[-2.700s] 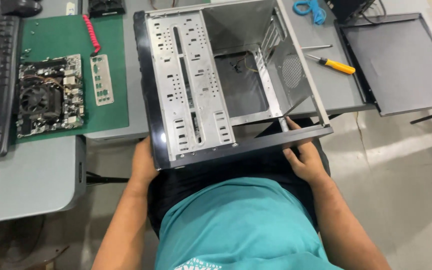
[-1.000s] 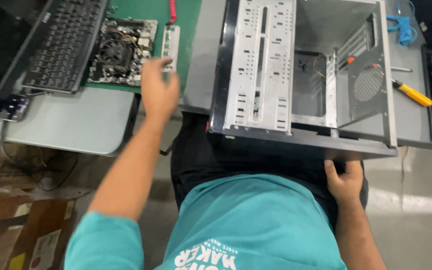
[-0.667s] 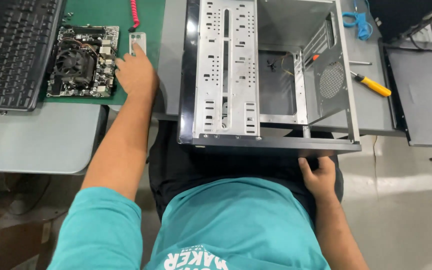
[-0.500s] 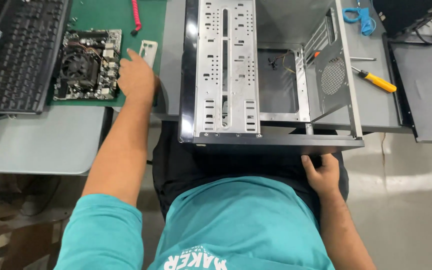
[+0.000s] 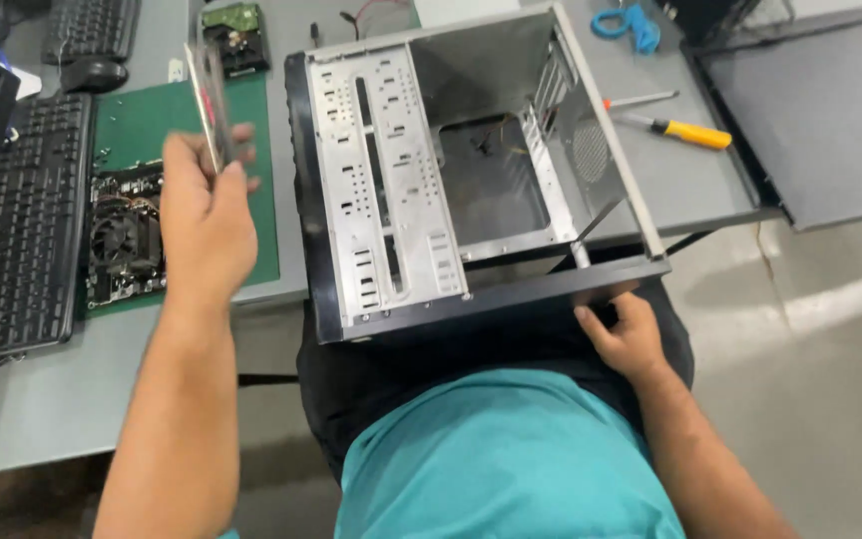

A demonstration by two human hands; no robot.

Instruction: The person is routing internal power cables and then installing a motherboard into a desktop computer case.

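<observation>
Looking down from the head. Left hand (image 5: pixel 204 225) raised above the worktop (image 5: pixel 62 399), fingers (image 5: pixel 241 135) closing around a thin metal plate (image 5: pixel 208 95), blurred, held on edge over the green mat (image 5: pixel 142 125) toward the worktop's far edge. Lying on that mat, below the hand, a bare motherboard (image 5: pixel 124 245) with its round cooler fan. Sitting to the left of the mat, a black keyboard (image 5: pixel 22 225). Standing near the worktop's near edge and overhanging it toward the lap, an open computer case (image 5: pixel 471 170), its inside facing up, drive cage on the left. Right hand (image 5: pixel 626 334) gripping the case's near bottom edge at its right corner, fingers curling under the frame. Resting to the right of the case, near the far edge, a yellow-handled screwdriver (image 5: pixel 688 131), with a detached grey side panel (image 5: pixel 810 110) lying beyond it.
</observation>
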